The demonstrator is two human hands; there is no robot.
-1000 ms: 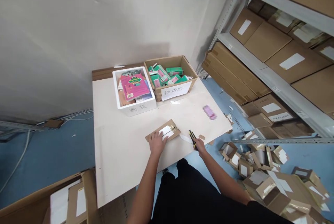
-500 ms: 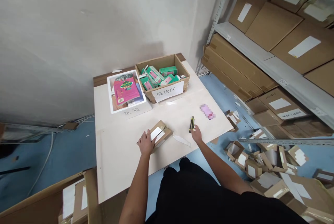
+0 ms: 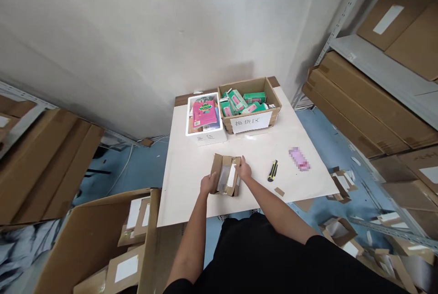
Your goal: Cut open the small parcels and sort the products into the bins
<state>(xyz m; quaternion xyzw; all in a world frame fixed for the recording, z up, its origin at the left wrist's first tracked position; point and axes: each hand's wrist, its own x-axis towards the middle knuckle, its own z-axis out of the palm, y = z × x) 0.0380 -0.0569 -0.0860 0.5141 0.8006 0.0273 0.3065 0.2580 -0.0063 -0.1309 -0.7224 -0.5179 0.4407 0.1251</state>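
Observation:
A small brown cardboard box stands opened on the white table, its flaps spread apart. Something greyish and see-through, perhaps plastic wrap, shows inside. My left hand grips the left flap, fingers closed around its edge. On the other side, my right hand has its fingers wrapped over the right flap, which bears a white label. To the right of the box lies a black and yellow box cutter, touched by neither hand. A scrap of cardboard rests close to the table's front edge.
At the back of the table stand a white foam box with books and a carton of green-and-pink packages. A blurred pink item lies at right. A large carton holding parcels is at lower left; shelving rises at right.
The small box has gone from closed to open. My right hand has let go of the box cutter, now on the table, and taken hold of the box. The view has swung left.

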